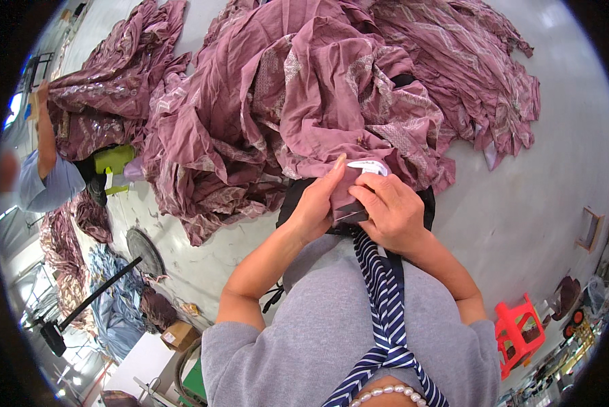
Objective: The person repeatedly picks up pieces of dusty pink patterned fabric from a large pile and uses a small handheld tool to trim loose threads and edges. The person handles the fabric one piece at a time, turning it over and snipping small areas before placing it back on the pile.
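A large heap of dusty-pink patterned fabric [331,74] spreads in front of me, and one corner of it comes down into my lap. My left hand [320,203] is closed on that corner, its thumb pointing up along the cloth. On the other side my right hand [394,211] pinches the same cloth with bent fingers. A small white curved piece [370,167] stands out between the two hands at the fabric's upper edge; its kind is unclear. Dark cloth [292,201] lies across my lap beneath them.
At the left, a co-worker [50,183] in a blue top handles more pink fabric [114,81]. A round black stand base [146,252] and a pile of light blue cloth [116,298] are at lower left. A red plastic stool [520,334] stands at lower right.
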{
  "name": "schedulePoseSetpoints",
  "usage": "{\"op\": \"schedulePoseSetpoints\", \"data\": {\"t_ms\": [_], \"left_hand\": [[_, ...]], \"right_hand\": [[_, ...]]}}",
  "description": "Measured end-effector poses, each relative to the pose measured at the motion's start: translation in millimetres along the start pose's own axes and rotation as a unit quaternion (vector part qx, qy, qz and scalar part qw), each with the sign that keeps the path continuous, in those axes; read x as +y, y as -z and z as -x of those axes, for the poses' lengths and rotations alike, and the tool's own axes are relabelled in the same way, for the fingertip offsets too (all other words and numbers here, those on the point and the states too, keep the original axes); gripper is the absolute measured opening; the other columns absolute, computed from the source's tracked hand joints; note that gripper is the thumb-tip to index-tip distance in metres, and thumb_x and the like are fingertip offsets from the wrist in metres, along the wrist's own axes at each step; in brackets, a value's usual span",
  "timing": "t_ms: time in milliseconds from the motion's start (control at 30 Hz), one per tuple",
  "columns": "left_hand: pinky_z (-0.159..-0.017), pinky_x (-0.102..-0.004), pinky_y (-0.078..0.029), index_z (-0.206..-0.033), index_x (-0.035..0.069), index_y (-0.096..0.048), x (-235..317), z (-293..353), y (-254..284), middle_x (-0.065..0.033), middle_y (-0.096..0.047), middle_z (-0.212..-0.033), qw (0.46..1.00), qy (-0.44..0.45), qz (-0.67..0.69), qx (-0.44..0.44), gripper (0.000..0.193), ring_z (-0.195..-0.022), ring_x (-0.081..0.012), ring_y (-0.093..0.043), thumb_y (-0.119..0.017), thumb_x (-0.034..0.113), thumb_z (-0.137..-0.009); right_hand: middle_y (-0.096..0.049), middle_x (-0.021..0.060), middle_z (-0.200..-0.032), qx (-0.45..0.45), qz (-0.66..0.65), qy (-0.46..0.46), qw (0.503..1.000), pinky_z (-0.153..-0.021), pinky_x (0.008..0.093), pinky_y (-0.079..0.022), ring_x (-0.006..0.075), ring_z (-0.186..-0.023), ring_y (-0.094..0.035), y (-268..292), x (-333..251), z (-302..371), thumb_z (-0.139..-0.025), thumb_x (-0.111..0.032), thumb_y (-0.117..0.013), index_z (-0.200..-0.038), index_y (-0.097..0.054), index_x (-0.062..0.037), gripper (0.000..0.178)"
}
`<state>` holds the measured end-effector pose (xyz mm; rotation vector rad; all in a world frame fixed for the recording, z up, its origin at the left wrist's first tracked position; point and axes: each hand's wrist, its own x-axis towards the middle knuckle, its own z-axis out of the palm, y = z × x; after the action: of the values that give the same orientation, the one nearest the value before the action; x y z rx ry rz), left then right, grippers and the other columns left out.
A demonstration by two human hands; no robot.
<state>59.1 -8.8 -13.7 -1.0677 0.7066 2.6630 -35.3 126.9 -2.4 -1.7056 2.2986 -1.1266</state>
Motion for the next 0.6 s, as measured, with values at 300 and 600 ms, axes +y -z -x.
{"op": "schedulePoseSetpoints", "data": {"t_ms": [300,600], "left_hand": [[-0.074,-0.0254,-0.047,-0.108,0.002,-0.064,-2.4,22.7,22.2,-0.0073,-0.067,-0.096,0.882,-0.254,-0.397,0.022,0.028,-0.085,-0.0112,-0.061,-0.066,0.021,-0.086],[-0.103,-0.0475,-0.033,-0.106,0.008,-0.063,8.8,-17.9,44.3,-0.0093,-0.061,-0.112,0.562,-0.51,-0.635,0.142,0.043,-0.112,-0.0297,-0.054,-0.069,0.0,-0.064]], "right_hand": [[-0.058,-0.0025,-0.086,0.087,-0.377,-0.345,0.855,-0.063,0.0188,-0.041,0.0022,-0.075,-0.049,26.9,44.2,0.2,-0.088,-0.001,-0.055,-0.094,-0.059,-0.0004,0.007],[-0.055,-0.0053,-0.08,0.117,-0.479,-0.326,0.807,-0.061,0.0171,-0.038,0.0013,-0.069,-0.047,30.6,53.0,-18.6,-0.093,-0.007,-0.054,-0.09,-0.059,-0.002,0.007]]}}
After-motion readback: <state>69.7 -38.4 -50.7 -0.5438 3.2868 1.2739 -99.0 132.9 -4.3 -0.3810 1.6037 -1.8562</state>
